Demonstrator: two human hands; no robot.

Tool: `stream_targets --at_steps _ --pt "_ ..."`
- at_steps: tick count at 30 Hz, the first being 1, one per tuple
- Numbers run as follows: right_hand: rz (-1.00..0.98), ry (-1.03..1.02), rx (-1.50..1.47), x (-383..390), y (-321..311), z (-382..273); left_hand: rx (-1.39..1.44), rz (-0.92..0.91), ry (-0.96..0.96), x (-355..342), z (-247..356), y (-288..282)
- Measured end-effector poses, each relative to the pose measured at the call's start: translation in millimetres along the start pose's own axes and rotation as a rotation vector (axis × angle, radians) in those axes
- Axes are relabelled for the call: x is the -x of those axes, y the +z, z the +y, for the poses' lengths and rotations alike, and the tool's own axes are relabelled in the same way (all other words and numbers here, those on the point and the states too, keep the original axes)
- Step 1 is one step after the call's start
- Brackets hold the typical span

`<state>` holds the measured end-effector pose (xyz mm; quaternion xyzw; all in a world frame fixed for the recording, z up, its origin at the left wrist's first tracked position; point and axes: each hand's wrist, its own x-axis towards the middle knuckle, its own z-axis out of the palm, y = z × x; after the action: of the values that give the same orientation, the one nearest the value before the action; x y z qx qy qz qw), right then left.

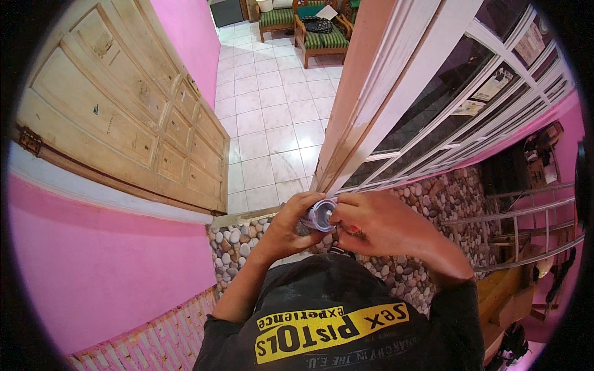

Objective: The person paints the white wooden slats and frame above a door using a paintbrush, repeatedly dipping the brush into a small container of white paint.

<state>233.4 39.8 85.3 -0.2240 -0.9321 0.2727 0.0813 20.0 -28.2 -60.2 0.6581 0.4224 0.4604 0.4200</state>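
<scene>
In front of my chest, my left hand [293, 224] is wrapped round a small round paint pot [322, 210], tilted so its open mouth shows. The rim is whitish and the inside greyish. My right hand [374, 222] is closed in a pinch over the pot's right edge. It grips a slim tool [354, 230], of which only a red part and a pale tip at the mouth show. The fingers hide the rest, so its kind is unclear. Just beyond my hands stands a door post [365, 117], partly white and partly salmon-brown.
A worn wooden door [124, 117] stands open at left beside a pink wall [111, 247]. White floor tiles [266, 117] lead to striped chairs [325, 40]. White-framed windows [445, 105] run along the right, with a ladder [526, 216] at far right. Pebble-patterned flooring [238, 244] lies below me.
</scene>
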Motion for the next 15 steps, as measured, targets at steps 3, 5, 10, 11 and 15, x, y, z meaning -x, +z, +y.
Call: stream_targets --at_steps 3,5,10,11,15 --pt "-0.065 0.062 -0.029 -3 1 -1 -0.013 -0.029 0.019 1 0 -1" --pt "-0.045 0.101 -0.041 -3 2 0 -0.004 -0.005 0.005 3 -2 0" --pt "-0.012 0.112 -0.072 0 8 6 -0.040 0.010 -0.005 4 -8 2" --pt "-0.004 0.116 -0.066 1 8 6 -0.077 0.013 -0.004 2 -7 3" --pt "0.137 0.181 -0.164 11 6 12 -0.008 0.033 -0.021 -6 -4 7"
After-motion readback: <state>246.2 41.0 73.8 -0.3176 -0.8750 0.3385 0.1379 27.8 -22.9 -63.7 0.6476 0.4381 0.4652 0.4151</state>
